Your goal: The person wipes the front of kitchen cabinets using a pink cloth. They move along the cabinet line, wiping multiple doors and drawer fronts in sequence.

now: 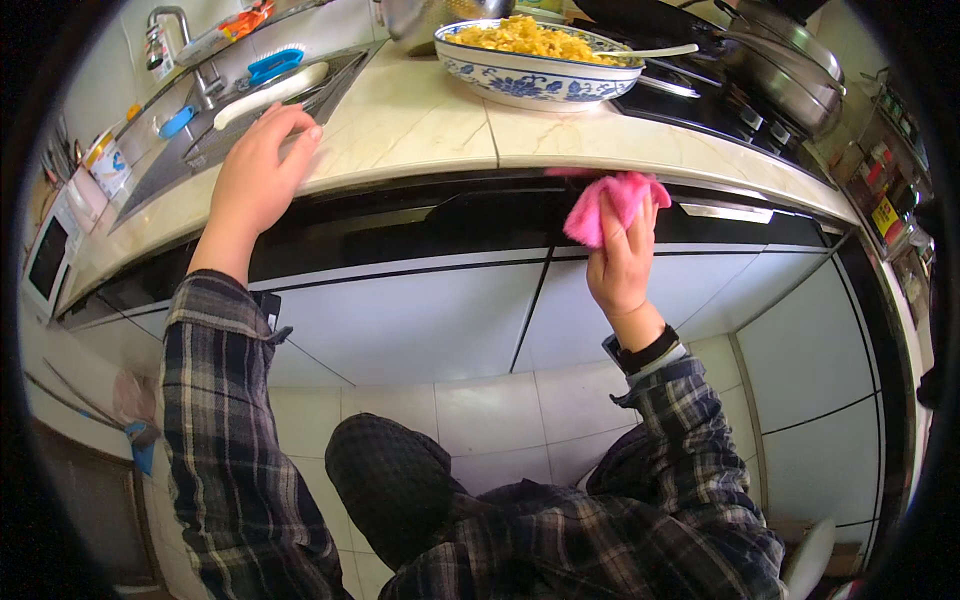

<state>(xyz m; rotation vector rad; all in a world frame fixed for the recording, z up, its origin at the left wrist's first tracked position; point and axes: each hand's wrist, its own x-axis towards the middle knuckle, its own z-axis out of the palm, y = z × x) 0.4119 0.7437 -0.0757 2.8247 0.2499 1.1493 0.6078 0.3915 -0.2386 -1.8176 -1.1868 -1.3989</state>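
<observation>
My right hand (622, 262) grips a pink cloth (612, 203) and presses it against the underside edge of the pale stone counter (440, 130), above the dark strip of the cabinet front (440, 215). My left hand (258, 170) rests flat on the counter's front edge, fingers together, close to the sink (250, 100). Both arms wear plaid sleeves, and a dark watch sits on my right wrist.
A blue-and-white bowl (535, 80) of yellow food with a spoon stands on the counter. Behind it is a black hob (720, 100) with a pan. The sink holds a blue brush and a white utensil. White cabinet doors (420, 320) and floor tiles lie below.
</observation>
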